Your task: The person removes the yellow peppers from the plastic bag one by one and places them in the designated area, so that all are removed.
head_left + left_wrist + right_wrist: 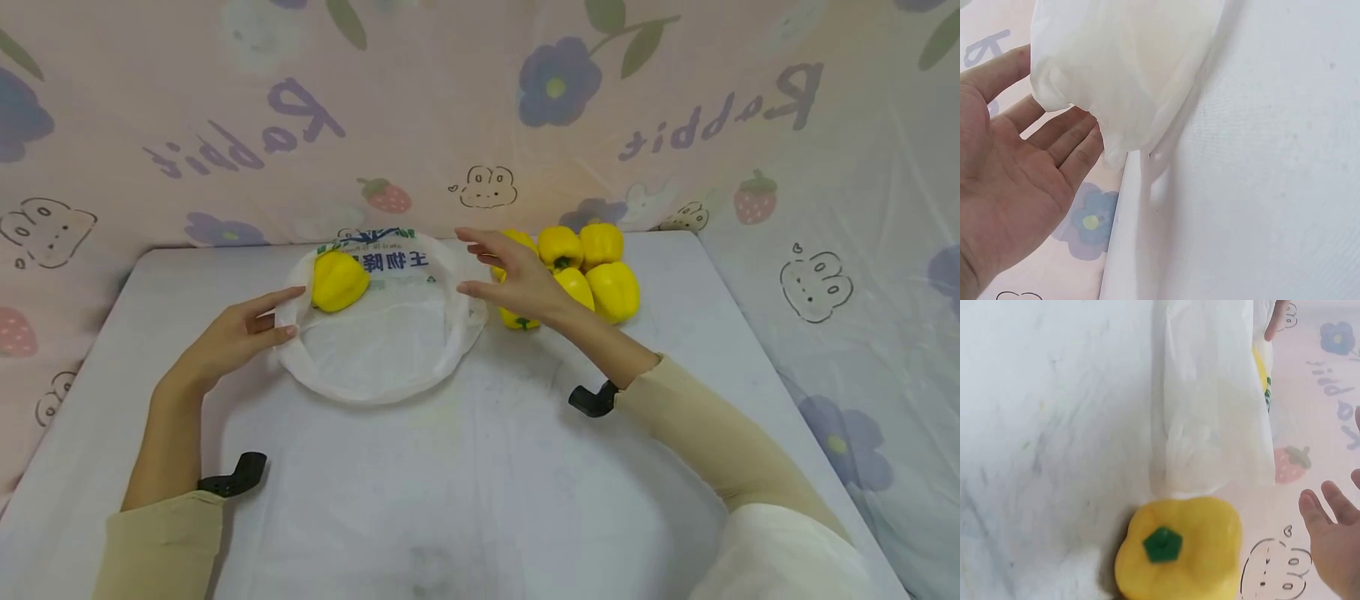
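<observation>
A white plastic bag [375, 392] stands on the table with its mouth spread wide in a round rim. Inside it, against the left wall, lies a yellow bell pepper [340, 282]. My left hand [232, 337] touches the bag's left rim with extended fingers; the left wrist view shows the palm [1016, 169] facing the bag [1129, 69]. Fingers spread and holding nothing, my right hand [517, 279] is near the bag's right rim. Partly hidden behind that hand are several yellow bell peppers [615, 292], one with a green stem [1162, 544] in the right wrist view.
The white-covered table [450, 500] meets a printed cloth backdrop [450, 108] at its far edge, with more cloth at the sides. The pepper group sits at the back right, close to the bag. A black wrist camera [592, 400] is by the right forearm, another [240, 475] by the left.
</observation>
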Available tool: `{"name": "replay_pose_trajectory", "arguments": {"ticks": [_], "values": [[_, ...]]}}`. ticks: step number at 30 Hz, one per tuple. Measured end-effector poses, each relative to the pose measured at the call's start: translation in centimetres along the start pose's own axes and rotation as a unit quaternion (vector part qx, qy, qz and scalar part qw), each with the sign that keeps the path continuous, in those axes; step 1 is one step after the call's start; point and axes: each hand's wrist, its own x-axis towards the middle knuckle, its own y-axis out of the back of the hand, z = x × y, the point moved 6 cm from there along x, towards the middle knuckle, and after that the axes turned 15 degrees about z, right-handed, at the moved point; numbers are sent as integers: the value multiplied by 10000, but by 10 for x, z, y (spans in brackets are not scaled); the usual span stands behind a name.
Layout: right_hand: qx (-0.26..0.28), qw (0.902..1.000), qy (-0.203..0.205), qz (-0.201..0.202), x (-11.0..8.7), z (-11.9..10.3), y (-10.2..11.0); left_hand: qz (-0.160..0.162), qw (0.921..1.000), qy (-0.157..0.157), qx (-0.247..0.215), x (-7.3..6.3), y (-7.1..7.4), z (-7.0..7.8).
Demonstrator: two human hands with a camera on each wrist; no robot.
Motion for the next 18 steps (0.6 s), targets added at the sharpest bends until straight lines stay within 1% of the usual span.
{"name": "replay_pose_trajectory", "arguments": {"ticks": [4, 7, 15, 18], "values": [[38, 9998, 49, -183, 4, -4, -14, 5, 10000, 21, 5, 1, -1, -1], [38, 9997, 60, -248, 7, -6, -24, 18, 10000, 15, 15, 1, -1, -2], [77, 9988, -293, -378, 16, -3, -51, 22, 9999, 129, 53, 1, -3, -3], [67, 9988, -264, -418, 20, -3, -62, 25, 9999, 132, 23, 3, -3, -3]]}}
